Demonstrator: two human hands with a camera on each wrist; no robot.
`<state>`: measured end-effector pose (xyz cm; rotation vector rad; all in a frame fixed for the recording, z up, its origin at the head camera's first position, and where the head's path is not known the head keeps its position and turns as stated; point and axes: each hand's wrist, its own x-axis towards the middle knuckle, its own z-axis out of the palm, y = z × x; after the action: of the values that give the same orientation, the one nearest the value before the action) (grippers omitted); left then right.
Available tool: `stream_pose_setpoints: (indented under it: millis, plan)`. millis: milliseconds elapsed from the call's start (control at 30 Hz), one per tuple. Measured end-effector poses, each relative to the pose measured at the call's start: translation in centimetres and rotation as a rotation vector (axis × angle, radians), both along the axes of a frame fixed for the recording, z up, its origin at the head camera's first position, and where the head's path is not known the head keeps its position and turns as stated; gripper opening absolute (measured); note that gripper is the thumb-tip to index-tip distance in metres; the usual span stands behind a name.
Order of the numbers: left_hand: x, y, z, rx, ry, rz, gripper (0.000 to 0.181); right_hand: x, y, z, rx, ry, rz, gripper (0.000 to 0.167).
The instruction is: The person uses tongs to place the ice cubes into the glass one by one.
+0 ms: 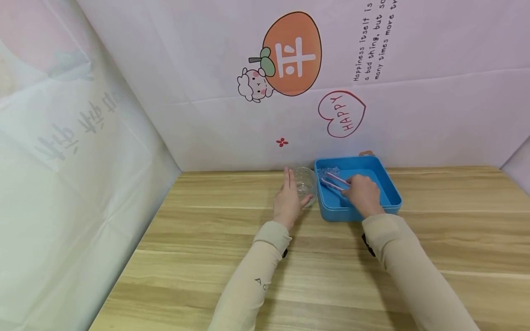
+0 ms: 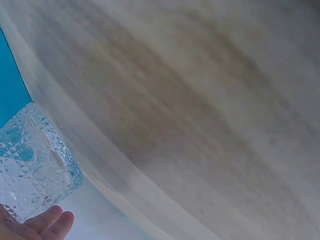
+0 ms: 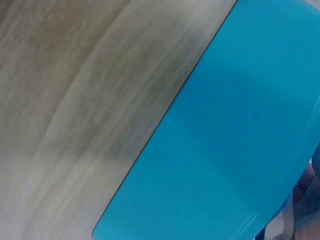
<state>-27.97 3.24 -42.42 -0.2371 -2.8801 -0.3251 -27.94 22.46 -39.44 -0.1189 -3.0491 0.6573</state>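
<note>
Tongs [image 1: 338, 179]: one, slim, pinkish, inside the box [image 1: 339, 214], tips towards its 10 o'clock corner. The right hand [image 1: 363, 194] pinches them. I judge them light and springy, best held partway along both arms.

Bits [image 1: 331, 170]: clear, in that corner; probably light and slippery. Whether the tips grip one, I cannot tell.

Glass [image 1: 307, 178]: one, clear, at the box's 9 o'clock. The left hand [image 1: 286, 202] rests against its 8 o'clock side, fingers extended, thumb apart. I rate it stiff, breakable; hold low round the wall.

Table [image 1: 198, 239]: wood-grained, beneath all.

Views: my left wrist feed shows the glass's cut facets, faint from the head; my right shows smooth box wall, no tongs.
</note>
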Motion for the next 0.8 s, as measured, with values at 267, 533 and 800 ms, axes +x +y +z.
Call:
stream_pose_setpoints:
  millis: [267,533,800]
  plan:
    - [0.1,-0.1,0.1,-0.009,-0.006,0.004,0.093,0.0,-0.8,0.0,-0.006,0.023,0.024,0.041]
    - [0.1,-0.1,0.1,0.002,-0.012,0.0,0.093,-0.3,-1.3,-0.3,-0.012,0.002,-0.005,0.042]
    - [-0.1,-0.1,0.0,0.005,-0.033,0.012,0.094,-0.3,-1.3,-0.2,-0.031,-0.024,-0.007,0.039]
